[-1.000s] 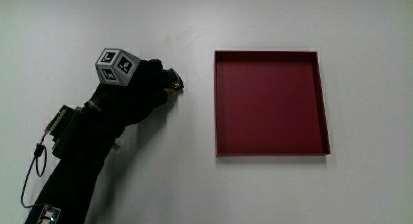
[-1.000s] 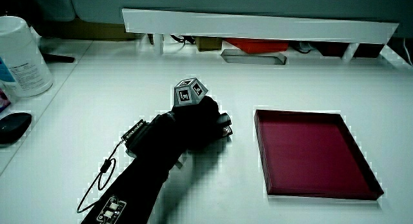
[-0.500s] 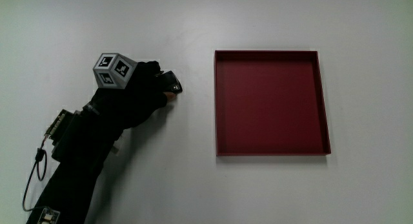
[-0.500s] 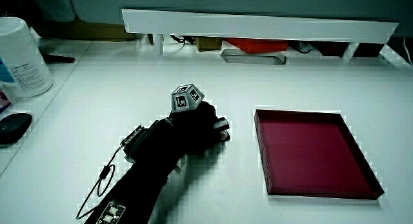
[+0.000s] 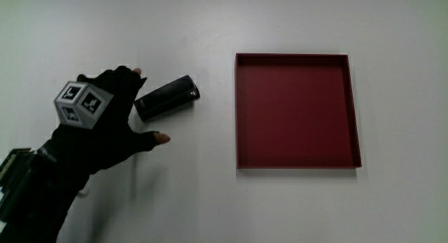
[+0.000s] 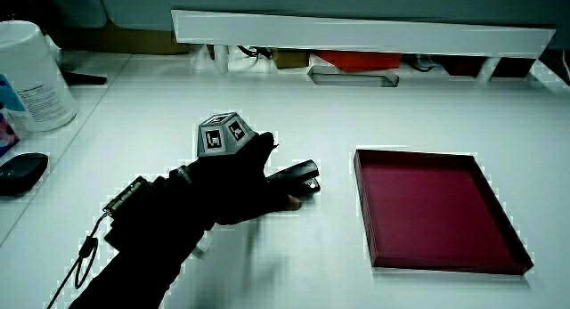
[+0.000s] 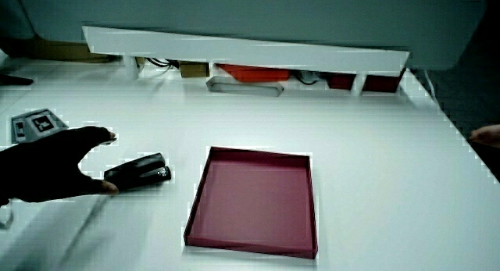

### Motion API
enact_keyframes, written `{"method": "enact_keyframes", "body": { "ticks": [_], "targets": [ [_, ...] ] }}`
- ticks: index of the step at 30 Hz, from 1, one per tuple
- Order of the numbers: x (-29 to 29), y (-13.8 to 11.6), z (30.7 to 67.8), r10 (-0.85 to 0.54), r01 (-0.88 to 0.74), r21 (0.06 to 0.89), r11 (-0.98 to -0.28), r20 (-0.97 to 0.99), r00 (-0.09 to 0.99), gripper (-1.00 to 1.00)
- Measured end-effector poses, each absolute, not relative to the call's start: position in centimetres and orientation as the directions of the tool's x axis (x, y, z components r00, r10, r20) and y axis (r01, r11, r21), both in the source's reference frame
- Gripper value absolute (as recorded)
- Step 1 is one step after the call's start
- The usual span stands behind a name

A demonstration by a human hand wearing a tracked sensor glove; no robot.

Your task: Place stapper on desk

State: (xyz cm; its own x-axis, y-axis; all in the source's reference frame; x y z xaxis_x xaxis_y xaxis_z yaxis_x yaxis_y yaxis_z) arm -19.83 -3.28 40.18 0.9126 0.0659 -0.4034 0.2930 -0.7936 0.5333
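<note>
The black stapler (image 5: 167,97) lies flat on the white worktop (image 5: 196,201), at nine o'clock from the red tray (image 5: 353,110). The hand (image 5: 105,127), fingers spread and released, sits just beside it. Best to withdraw without brushing it.

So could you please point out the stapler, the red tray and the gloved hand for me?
stapler (image 5: 168,97), main view, middle of its black top.
red tray (image 5: 297,111), main view, bare floor at its middle.
hand (image 5: 98,131), main view, back of the glove beside the cube.
</note>
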Motion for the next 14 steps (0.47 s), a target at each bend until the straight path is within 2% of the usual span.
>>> {"method": "enact_keyframes", "body": {
  "ticks": [1,3,5,6,7,8,14],
  "targets": [
    [-19.9,-2.9,39.8,0.109,0.31,0.503,-0.807,-0.389,0.915,-1.0],
    [-20.1,-2.3,39.1,0.104,0.298,0.549,-0.781,-0.356,0.929,-1.0],
    [-21.1,-1.6,39.9,0.077,0.295,0.53,-0.795,-0.394,0.916,-1.0],
    [-20.7,-1.4,38.3,0.142,0.298,0.522,-0.799,-0.318,0.937,-1.0],
    [-20.8,-1.2,38.2,0.15,0.3,0.511,-0.806,-0.314,0.937,-1.0],
    [-21.5,-1.1,39.0,0.155,0.314,0.53,-0.788,-0.322,0.934,-1.0],
    [-21.3,-1.0,38.7,0.157,0.311,0.529,-0.79,-0.316,0.936,-1.0]
  ]
}}
